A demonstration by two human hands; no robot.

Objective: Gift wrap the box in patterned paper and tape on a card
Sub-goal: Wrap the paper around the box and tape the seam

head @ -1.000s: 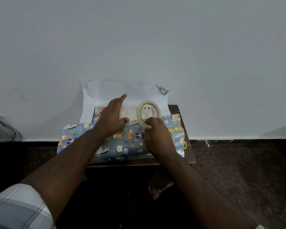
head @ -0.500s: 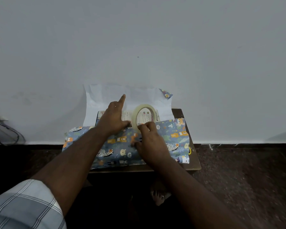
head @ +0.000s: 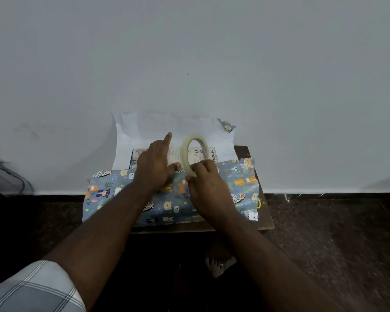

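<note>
Nearest the camera, a plaid sleeve (head: pixel 32 287) covered the left upper arm, and a bare foot (head: pixel 215 265) showed on the dark speckled floor (head: pixel 336 244) under the small wooden table (head: pixel 267 219). On the table lay the box (head: pixel 203 154), its near half covered by a flap of blue animal-patterned wrapping paper (head: pixel 167 206). The left hand (head: pixel 154 167) pressed flat on the flap's edge, index finger stretched forward. Just to its right, the right hand (head: pixel 208 188) pinched the roll of tape (head: pixel 193 152), which stood upright on edge above the box's uncovered printed top. Beyond the box, the paper's white underside (head: pixel 144 131) leaned up against the pale wall (head: pixel 189 52), one corner folded over. Dark cables (head: pixel 5 181) hung at far left.
</note>
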